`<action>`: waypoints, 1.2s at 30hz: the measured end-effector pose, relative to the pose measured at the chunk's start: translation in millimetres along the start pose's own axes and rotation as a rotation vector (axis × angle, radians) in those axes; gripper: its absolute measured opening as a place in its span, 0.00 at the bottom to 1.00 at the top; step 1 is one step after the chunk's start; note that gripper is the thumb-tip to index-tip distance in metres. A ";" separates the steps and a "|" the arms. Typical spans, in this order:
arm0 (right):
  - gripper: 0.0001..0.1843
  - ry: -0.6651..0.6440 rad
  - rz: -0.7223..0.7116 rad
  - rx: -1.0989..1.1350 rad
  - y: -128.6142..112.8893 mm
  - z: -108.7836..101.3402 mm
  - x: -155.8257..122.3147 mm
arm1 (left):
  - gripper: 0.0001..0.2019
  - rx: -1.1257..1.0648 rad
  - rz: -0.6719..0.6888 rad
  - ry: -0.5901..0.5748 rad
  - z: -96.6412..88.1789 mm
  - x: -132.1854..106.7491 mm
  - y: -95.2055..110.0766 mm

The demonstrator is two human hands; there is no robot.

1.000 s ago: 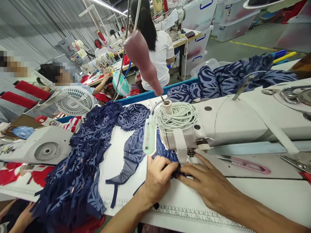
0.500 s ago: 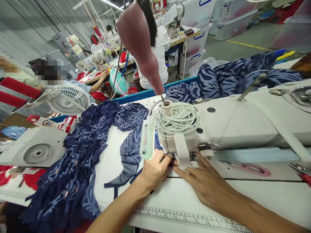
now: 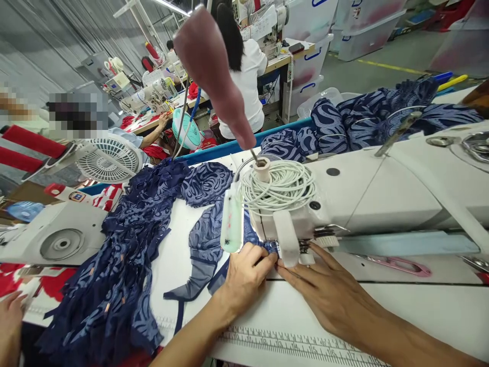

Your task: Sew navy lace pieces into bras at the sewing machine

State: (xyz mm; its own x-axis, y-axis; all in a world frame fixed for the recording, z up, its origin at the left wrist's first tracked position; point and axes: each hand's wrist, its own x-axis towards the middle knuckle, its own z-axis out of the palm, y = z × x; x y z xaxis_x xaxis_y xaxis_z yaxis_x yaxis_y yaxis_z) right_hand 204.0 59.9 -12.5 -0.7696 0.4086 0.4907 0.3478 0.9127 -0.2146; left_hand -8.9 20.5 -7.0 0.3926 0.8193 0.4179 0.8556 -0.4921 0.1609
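Note:
My left hand (image 3: 248, 275) is closed, thumb and fingers pinching the edge of a navy lace fabric piece (image 3: 204, 237) just left of the presser foot. That piece lies on the white sewing machine bed, its sheer lower end and a narrow strap trailing to the left. My right hand (image 3: 323, 288) rests flat on the bed, its fingers stretched toward the needle area of the sewing machine (image 3: 367, 188). The right fingertips are partly hidden behind the white guard (image 3: 286, 239). Fabric under the needle is mostly covered by the machine head and my fingers.
A heap of navy lace pieces (image 3: 126, 255) lies left; more bundles (image 3: 344, 125) lie behind the machine. Pink-handled snips (image 3: 408, 266) rest at right. A coil of pale cord (image 3: 278, 184) and a screwdriver (image 3: 214, 66) top the machine. Another person's hand (image 3: 10, 326) shows at left.
My left hand has shifted slightly right and down, and more navy fabric shows beside the presser foot. Another person's hand has come in at the left edge.

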 end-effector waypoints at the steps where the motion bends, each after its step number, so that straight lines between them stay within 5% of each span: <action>1: 0.31 -0.001 0.010 0.007 1.0 0.5 -0.4 | 0.17 -0.026 0.005 -0.008 0.8 0.1 -2.5; 5: 0.32 -0.012 0.042 0.006 4.3 1.4 -0.5 | 0.18 -0.052 0.014 -0.020 3.7 3.8 -12.5; 11: 0.32 -0.029 0.056 -0.059 4.4 0.0 -1.0 | 0.06 0.010 -0.043 0.009 2.2 11.7 -9.8; 20: 0.27 -0.053 0.053 -0.089 2.8 6.9 -3.6 | 0.12 0.064 0.051 0.004 -1.7 12.5 -10.5; 26: 0.17 0.040 0.112 -0.058 9.2 -3.0 5.5 | 0.16 0.178 0.174 0.056 -10.4 12.7 -2.2; 33: 0.17 0.003 0.102 -0.157 14.5 3.5 9.5 | 0.17 0.057 0.184 -0.046 -15.7 6.4 -6.3; 36: 0.25 -0.020 0.097 -0.198 12.2 5.2 7.1 | 0.17 -0.049 0.155 -0.111 -17.2 2.5 -11.0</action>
State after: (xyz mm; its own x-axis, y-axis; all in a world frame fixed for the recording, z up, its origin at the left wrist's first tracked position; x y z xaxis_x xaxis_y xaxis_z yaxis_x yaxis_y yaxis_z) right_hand 200.1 74.0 -16.0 -0.7374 0.4963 0.4582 0.5174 0.8511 -0.0893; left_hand -23.1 22.9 7.7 0.5552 0.7588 0.3406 0.7656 -0.6262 0.1471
